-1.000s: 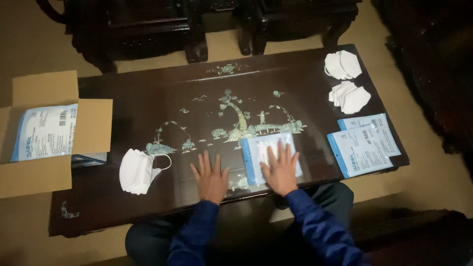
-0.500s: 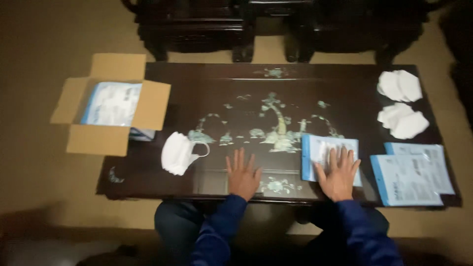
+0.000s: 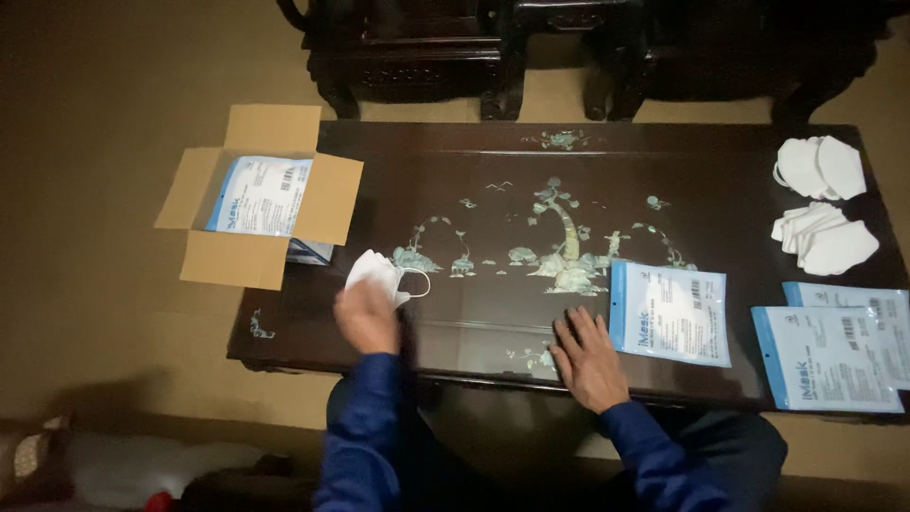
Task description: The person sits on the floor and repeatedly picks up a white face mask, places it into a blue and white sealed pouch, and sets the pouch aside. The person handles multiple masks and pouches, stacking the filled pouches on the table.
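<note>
Softly folded white mask (image 3: 379, 273) under left hand (image 3: 366, 318) — glossy inlaid table (image 3: 493, 152).

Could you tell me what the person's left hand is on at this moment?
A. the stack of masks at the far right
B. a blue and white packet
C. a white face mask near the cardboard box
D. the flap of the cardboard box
C: the left hand lies on the white face mask beside the cardboard box, while the right hand rests flat on the table just left of a blue and white packet.
</note>
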